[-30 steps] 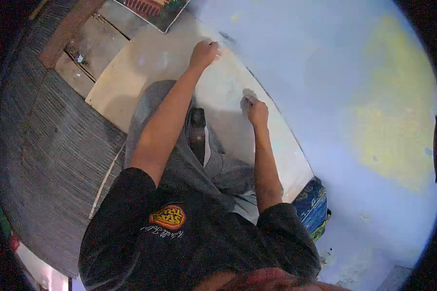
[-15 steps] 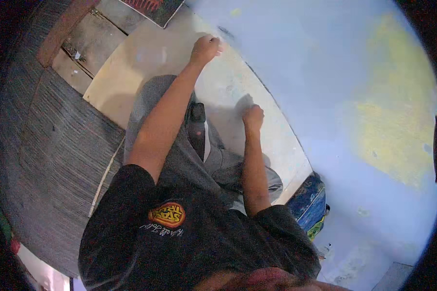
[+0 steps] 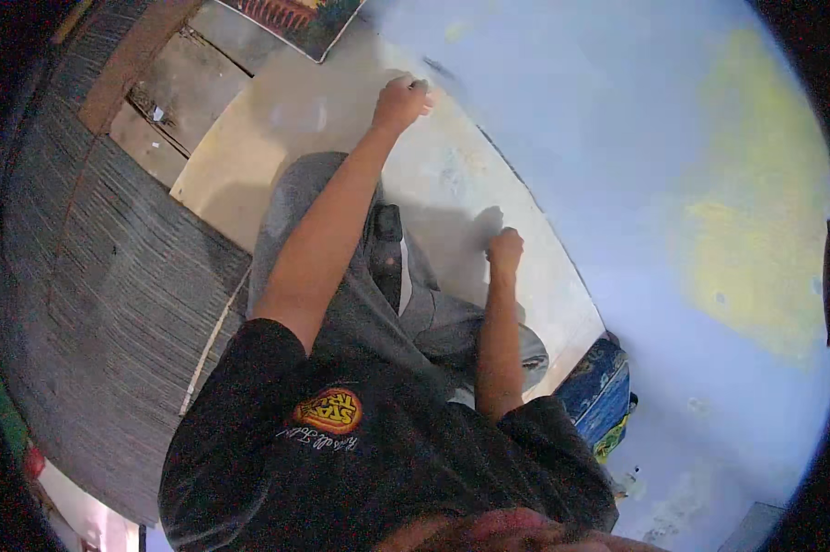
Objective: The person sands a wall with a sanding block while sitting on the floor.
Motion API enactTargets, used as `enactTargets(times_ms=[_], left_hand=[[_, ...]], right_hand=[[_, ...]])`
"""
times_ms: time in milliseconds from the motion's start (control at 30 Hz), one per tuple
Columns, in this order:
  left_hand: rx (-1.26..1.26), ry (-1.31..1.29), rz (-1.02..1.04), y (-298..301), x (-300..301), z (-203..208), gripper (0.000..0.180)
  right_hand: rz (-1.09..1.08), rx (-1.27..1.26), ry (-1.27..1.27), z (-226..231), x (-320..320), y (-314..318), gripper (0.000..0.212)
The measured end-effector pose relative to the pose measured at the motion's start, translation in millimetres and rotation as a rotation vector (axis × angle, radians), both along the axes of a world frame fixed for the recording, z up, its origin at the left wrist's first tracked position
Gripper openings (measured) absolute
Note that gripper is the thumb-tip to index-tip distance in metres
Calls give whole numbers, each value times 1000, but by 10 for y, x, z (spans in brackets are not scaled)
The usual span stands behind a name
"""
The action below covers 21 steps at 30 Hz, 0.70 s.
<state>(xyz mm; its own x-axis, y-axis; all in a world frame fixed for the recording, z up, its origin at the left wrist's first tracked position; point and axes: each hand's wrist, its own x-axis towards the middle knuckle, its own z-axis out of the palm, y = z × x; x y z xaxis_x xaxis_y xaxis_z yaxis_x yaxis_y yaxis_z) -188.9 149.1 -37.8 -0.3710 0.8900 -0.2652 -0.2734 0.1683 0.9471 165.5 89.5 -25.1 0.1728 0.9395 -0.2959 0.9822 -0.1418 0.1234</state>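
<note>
My left hand (image 3: 401,104) is closed at the far end of a pale, smooth board (image 3: 452,156), near the wall. A small dark spot (image 3: 419,86) shows at its fingers; whether that is a thing or a shadow I cannot tell. Nearer to me and further right, my right hand (image 3: 505,247) is curled shut above the same board. What it holds, if anything, is hidden. Its shadow falls on the board to the left. Between my forearms, a black boxy thing (image 3: 388,224) with a dark, strap-like lower part rests by my grey trousers (image 3: 318,198).
A pale blue wall (image 3: 617,166) with yellow patches rises along the board's right edge. Dark striped matting (image 3: 139,285) covers the left side. A framed picture (image 3: 309,23) lies at the far edge. A blue fabric bundle (image 3: 599,382) sits by my right elbow.
The whole view has shifted slightly, so everything sits lower and further right. My right hand has moved a little toward me and rightward. A dark spot now shows at my left fingers.
</note>
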Motion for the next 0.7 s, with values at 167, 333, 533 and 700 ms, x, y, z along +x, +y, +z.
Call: enactTargets(times_ms=[167, 333, 533, 700], left_hand=[[140, 275, 7, 55, -6, -220, 28], [152, 343, 25, -1, -78, -306, 29], [51, 427, -77, 75, -12, -286, 29], [-47, 219, -210, -70, 294, 6, 33]], right_hand=[[172, 125, 174, 36, -516, -5, 29], [65, 53, 770, 404, -525, -17, 23], [34, 104, 965, 403, 262, -302, 19], [164, 389, 649, 440, 481, -836, 18]])
